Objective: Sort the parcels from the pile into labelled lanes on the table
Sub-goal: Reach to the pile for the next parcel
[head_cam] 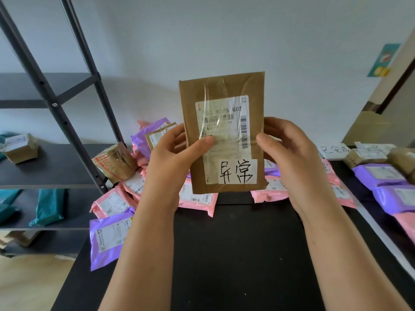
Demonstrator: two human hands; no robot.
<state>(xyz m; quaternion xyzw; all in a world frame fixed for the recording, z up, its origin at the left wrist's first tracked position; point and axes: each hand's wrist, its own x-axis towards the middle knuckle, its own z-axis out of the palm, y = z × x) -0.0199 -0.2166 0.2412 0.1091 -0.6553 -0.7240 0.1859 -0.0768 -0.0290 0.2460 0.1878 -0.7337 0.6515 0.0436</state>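
Observation:
I hold a flat brown cardboard parcel (224,122) upright in front of me, above the black table (235,254). It carries a white shipping label under clear tape and a white sticker with handwritten characters at its lower right. My left hand (173,158) grips its left edge, thumb pressed on the label. My right hand (289,158) grips its right edge, thumb on the front. Behind and below it lies the pile of pink and purple mailers (125,194) and a small taped carton (115,162).
A dark metal shelf rack (56,104) stands at the left with a small box (20,148) and teal bags (48,206). On the right lie sorted purple mailers (381,176), brown boxes (366,154) and a handwritten lane sign (333,151). A white wall is behind.

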